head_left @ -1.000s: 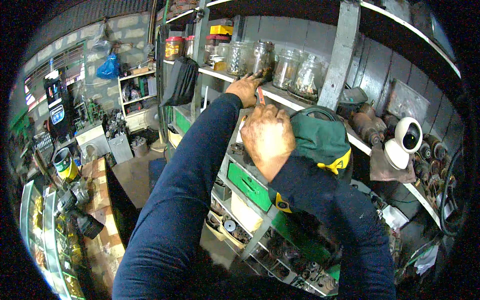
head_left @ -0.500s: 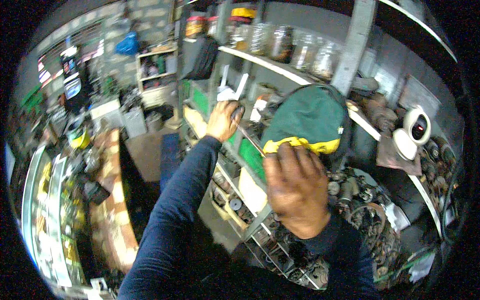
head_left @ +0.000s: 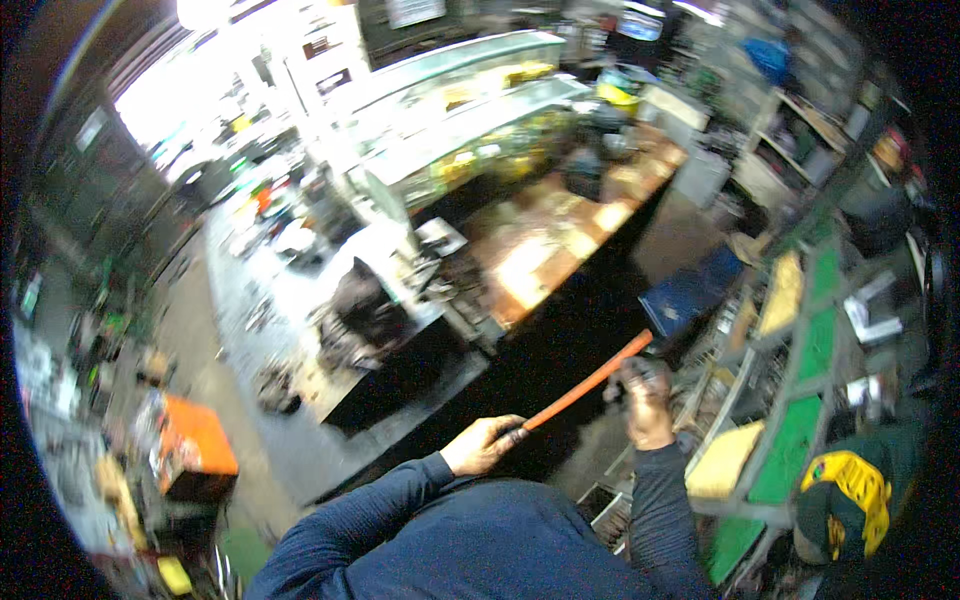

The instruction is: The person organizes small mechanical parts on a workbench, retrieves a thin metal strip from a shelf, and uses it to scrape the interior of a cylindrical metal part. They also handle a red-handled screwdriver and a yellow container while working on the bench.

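My left hand (head_left: pixel 489 443) is closed around the dark end of a long, thin orange strip (head_left: pixel 588 383), low in front of my body. The strip slants up to the right, and its far tip is free. Just below that tip is my right hand (head_left: pixel 646 398), its dark fingers curled in. Blur hides what those fingers hold, if anything, and whether they touch the strip. At the lower right lies a green and yellow cap (head_left: pixel 850 490), apart from both hands.
On the right runs a rack with green and cream panels (head_left: pixel 785 450). A wooden-topped counter (head_left: pixel 560 245) stands ahead beside a glass display case (head_left: pixel 470 150). Dark parts lie on a grey bench (head_left: pixel 290 330) to the left, and an orange box (head_left: pixel 195 440) is at far left.
My view has swung left, so the cap and rack now sit at the right edge. Both hands have come away from the rack and cap, and the orange strip now shows in full.
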`<action>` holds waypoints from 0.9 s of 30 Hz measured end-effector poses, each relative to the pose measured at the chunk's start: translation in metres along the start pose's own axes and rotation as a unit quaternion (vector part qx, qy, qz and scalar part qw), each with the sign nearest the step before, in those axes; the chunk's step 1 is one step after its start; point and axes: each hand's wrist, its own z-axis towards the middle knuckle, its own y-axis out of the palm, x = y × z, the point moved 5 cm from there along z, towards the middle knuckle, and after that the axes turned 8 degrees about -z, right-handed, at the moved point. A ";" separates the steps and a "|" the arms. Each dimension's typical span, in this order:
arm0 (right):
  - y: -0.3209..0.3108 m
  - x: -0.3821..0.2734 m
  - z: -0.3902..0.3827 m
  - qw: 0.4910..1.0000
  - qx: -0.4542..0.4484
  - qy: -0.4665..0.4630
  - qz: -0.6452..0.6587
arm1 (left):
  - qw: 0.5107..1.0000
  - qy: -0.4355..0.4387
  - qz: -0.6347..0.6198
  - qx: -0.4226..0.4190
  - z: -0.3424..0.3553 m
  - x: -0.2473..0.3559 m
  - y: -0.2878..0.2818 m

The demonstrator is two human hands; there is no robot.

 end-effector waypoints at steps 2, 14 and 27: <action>0.081 0.032 -0.011 0.981 -0.163 0.038 -0.095 | 0.995 -0.015 0.000 0.094 -0.044 0.002 -0.022; 0.265 0.019 -0.091 0.688 -0.437 -0.354 -0.458 | 0.920 0.106 -0.102 0.362 -0.185 0.008 -0.106; 0.438 0.065 -0.118 0.630 -0.442 -0.419 -0.481 | 0.779 0.001 -0.329 0.533 -0.351 -0.062 -0.226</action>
